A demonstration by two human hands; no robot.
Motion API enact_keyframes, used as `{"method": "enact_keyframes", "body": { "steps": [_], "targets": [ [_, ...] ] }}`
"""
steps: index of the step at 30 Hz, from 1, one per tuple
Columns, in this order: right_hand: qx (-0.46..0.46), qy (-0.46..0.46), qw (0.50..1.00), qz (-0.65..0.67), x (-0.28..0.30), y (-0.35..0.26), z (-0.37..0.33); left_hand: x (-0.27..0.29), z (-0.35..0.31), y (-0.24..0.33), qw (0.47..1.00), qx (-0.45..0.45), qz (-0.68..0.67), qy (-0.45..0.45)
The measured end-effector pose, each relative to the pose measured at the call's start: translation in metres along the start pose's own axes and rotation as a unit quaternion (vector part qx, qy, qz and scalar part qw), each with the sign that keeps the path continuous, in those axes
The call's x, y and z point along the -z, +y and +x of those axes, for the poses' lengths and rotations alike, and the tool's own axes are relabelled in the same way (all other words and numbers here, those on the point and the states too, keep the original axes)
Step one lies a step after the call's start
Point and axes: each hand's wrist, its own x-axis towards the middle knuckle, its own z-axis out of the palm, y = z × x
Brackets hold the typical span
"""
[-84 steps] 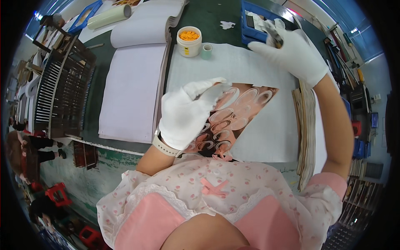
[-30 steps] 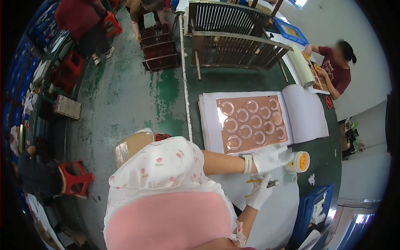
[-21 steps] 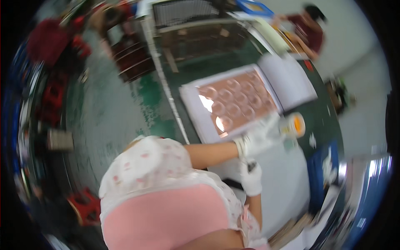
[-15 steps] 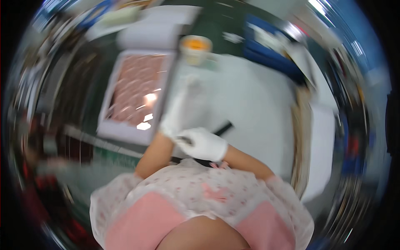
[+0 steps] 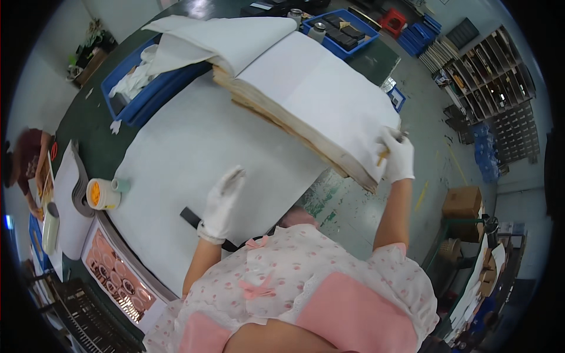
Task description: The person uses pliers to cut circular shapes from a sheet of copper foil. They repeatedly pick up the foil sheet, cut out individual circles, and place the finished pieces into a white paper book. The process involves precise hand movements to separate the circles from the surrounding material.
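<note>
My left hand (image 5: 222, 206), in a white glove, is over the white sheet (image 5: 194, 135) that covers the table. Its fingers are stretched out with nothing in them. A short black strip (image 5: 189, 217) lies on the sheet beside it. To the right, my white-gloved right hand (image 5: 399, 156) is at the near right corner of a thick stack of large white paper (image 5: 323, 82). Its fingers are closed, with a small dark end at the top and a yellowish piece by the fingertips; what this is I cannot make out.
A shiny copper-coloured plate (image 5: 115, 273) lies at lower left, near a white tub (image 5: 103, 194) with an orange top. Blue trays (image 5: 132, 106) hold white cloths and, farther off, dark blocks. Another person (image 5: 29, 159) works at far left. Shelves (image 5: 494, 70) stand at right.
My view has swung right. My hands, close together before, are now far apart: the right has reached the paper stack, the left stays over the white sheet.
</note>
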Motion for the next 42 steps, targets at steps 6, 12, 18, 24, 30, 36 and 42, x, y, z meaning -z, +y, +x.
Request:
{"method": "enact_keyframes", "body": {
  "steps": [6,12,18,24,30,36,42],
  "targets": [
    [-0.079,0.054,0.995,0.027,0.067,0.034,0.026,-0.095,0.106,0.062,0.733,-0.455,0.498,-0.081],
    [-0.118,0.081,0.989,0.032,0.089,0.052,0.036,-0.135,0.190,0.064,0.643,-0.415,0.576,-0.286],
    [-0.114,0.103,0.985,0.083,0.103,0.047,0.064,-0.144,0.198,0.076,0.694,-0.327,0.570,-0.293],
    [-0.092,0.077,0.991,0.066,0.089,0.037,0.111,-0.080,0.249,0.073,0.869,-0.338,0.360,0.040],
    [-0.131,-0.064,0.989,-0.039,0.041,-0.006,0.144,0.021,0.301,0.127,0.822,-0.248,0.390,0.331],
    [-0.107,-0.121,0.983,-0.083,0.019,0.003,0.184,0.084,0.291,0.135,0.820,-0.147,0.374,0.407],
    [-0.119,-0.144,0.980,-0.071,0.005,-0.002,0.192,0.097,0.266,0.110,0.784,-0.303,0.324,0.434]
  ]
}}
